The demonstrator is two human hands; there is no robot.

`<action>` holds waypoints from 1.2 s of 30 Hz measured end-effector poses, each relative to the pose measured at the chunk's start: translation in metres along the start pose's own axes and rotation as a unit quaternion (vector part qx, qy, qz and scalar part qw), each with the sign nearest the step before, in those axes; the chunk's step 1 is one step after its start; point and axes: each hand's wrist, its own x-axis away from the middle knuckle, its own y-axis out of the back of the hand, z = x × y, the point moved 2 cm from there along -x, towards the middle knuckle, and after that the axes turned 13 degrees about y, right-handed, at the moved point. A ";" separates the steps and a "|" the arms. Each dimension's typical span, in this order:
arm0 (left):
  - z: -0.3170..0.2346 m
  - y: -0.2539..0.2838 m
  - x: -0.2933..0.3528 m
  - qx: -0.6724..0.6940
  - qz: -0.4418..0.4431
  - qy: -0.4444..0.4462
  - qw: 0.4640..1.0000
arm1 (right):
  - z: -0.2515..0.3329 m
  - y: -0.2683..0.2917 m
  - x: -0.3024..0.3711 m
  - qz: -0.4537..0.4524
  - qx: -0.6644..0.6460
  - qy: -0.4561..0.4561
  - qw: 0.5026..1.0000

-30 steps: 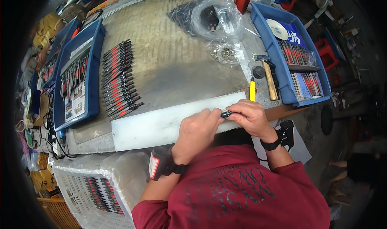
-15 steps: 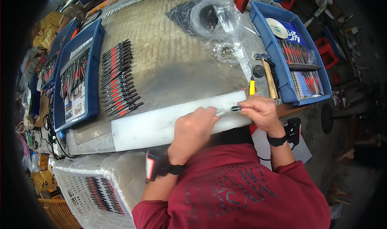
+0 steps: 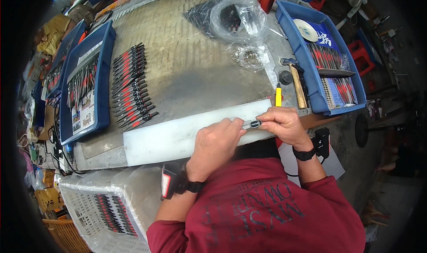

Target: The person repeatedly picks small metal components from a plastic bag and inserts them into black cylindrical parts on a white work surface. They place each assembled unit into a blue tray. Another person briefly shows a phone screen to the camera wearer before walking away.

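My left hand (image 3: 217, 139) is closed, its thumb and fingers pinching a small pale, see-through piece (image 3: 246, 124) whose kind I cannot make out. Opposite it, my right hand (image 3: 284, 125) pinches a short, rounded black piece with a shiny rim (image 3: 255, 124). The two pieces meet, or nearly so, end to end; the fingers hide most of both. Both hands are above the right part of a long white board (image 3: 155, 141) along the table's near edge. To the left, several slim red-and-black pen-like tools (image 3: 130, 81) lie side by side in a column.
Blue trays of similar tools stand at left (image 3: 109, 44) and right (image 3: 316, 102). Near my right hand lie a yellow-handled tool (image 3: 278, 96) and a wooden-handled hammer (image 3: 298, 86). Clear plastic bags (image 3: 249, 28) sit at the far side. A white crate (image 3: 80, 195) stands lower left.
My right hand has moved slightly left, bringing the black piece up to the pale piece, closing the gap between them. My left hand has barely shifted.
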 end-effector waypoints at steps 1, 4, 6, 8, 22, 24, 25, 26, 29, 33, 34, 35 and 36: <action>0.000 0.000 0.000 0.004 -0.001 -0.002 1.000 | 0.000 -0.001 -0.001 0.002 0.001 0.000 1.000; 0.000 0.000 0.001 0.005 0.001 -0.001 1.000 | 0.001 -0.002 -0.001 0.003 0.000 0.003 1.000; 0.001 -0.001 0.001 0.010 0.003 -0.003 1.000 | 0.002 -0.003 -0.001 0.004 -0.002 0.007 1.000; 0.001 -0.002 0.001 0.024 0.002 -0.011 1.000 | 0.002 -0.005 -0.001 0.007 -0.007 0.011 1.000; -0.003 -0.003 0.002 0.009 -0.003 -0.017 1.000 | 0.002 -0.010 -0.006 -0.002 0.047 0.104 0.993; -0.003 -0.003 0.002 0.004 -0.003 -0.016 1.000 | 0.002 -0.010 -0.007 0.003 0.052 0.110 0.992; -0.003 -0.003 0.002 -0.002 -0.002 -0.016 1.000 | 0.002 -0.011 -0.008 0.005 0.057 0.114 0.992; -0.003 -0.003 0.002 -0.008 -0.001 -0.017 1.000 | 0.002 -0.011 -0.008 0.006 0.061 0.117 0.991; -0.002 -0.002 0.003 -0.012 0.017 -0.018 1.000 | 0.002 -0.010 -0.009 0.017 0.067 0.119 0.990; -0.003 -0.003 0.003 -0.020 0.018 -0.021 0.999 | 0.001 -0.010 -0.011 0.028 0.048 0.123 0.991; -0.003 -0.003 0.003 -0.018 0.019 -0.021 0.999 | 0.002 -0.010 -0.011 0.030 0.049 0.122 0.991; -0.003 -0.003 0.003 -0.015 0.021 -0.020 0.999 | 0.002 -0.010 -0.011 0.034 0.050 0.121 0.991; -0.003 -0.002 0.003 -0.018 0.022 -0.021 0.999 | 0.002 -0.010 -0.012 0.033 0.049 0.121 0.991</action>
